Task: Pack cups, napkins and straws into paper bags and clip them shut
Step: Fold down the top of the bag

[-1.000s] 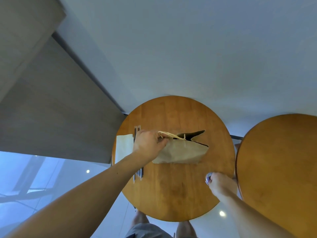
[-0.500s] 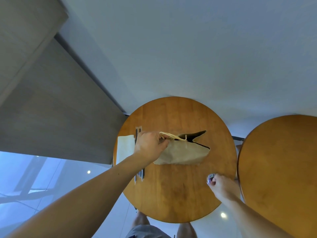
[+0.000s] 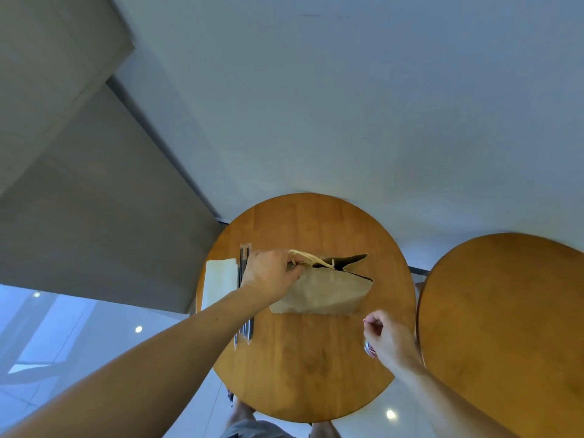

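Observation:
A brown paper bag (image 3: 325, 292) lies on its side on the round wooden table (image 3: 316, 368), mouth open toward the right. My left hand (image 3: 271, 273) grips the bag's top edge and its cream rope handle (image 3: 311, 259). My right hand (image 3: 387, 339) hovers just below the bag's right corner. Its fingers are curled and the fingertips pinch a tiny reddish thing that looks like a clip (image 3: 364, 320). A small patterned object (image 3: 369, 349) sits on the table under that hand. White napkins (image 3: 219, 282) and wrapped dark straws (image 3: 245, 295) lie left of the bag. No cup shows.
A second round wooden table (image 3: 505, 327) stands close on the right, with a narrow gap between the two. A white wall is beyond the tables and a grey panel is to the left. My legs show below the near table edge.
My right hand has lifted off the small patterned object at the table's right edge and moved up toward the bag, fingers pinched. My left hand keeps its hold on the bag.

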The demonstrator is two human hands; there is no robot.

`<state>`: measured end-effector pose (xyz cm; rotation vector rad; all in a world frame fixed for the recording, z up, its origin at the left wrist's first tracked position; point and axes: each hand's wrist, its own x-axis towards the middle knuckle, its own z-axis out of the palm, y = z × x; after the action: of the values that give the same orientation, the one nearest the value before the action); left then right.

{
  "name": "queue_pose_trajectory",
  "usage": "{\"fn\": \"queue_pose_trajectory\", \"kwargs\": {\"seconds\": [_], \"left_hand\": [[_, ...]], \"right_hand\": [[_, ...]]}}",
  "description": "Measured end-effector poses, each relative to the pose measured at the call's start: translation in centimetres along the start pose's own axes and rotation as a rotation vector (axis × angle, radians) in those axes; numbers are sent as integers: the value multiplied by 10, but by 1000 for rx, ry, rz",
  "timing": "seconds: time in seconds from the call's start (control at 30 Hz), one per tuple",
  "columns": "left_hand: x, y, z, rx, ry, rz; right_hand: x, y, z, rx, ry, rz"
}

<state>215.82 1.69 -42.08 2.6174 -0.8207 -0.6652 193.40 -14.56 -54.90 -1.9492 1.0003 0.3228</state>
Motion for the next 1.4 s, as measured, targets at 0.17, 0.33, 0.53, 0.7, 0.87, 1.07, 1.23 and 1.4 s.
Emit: {"fn": "queue_pose_trajectory", "kwargs": {"seconds": [0.17,0.33,0.53,0.7,0.87,1.07,1.23,1.4], "left_hand": [[7,0,-7,52,-48,-10],[11,1,-7,130,-69,27],[11,-2,-5,152,-61,69],[15,-7,-4,142,-60,81],[22,-9,-4,187,-36,105],[23,-9,-4,154,-49,147],[24,-12,-7,144,-74,166],[23,-14,-5,114,-57,198]], "right_hand": [[-6,-52,1,18,105,-298],[-21,-103,-2,142,97,-381],[-24,-149,-11,251,82,-393],[-18,-159,-15,-34,195,-504],[-15,-171,-14,-266,242,-662],[6,-189,-20,-426,223,-597],[9,-193,-15,-317,249,-616],[10,-188,-16,-146,223,-618]]}}
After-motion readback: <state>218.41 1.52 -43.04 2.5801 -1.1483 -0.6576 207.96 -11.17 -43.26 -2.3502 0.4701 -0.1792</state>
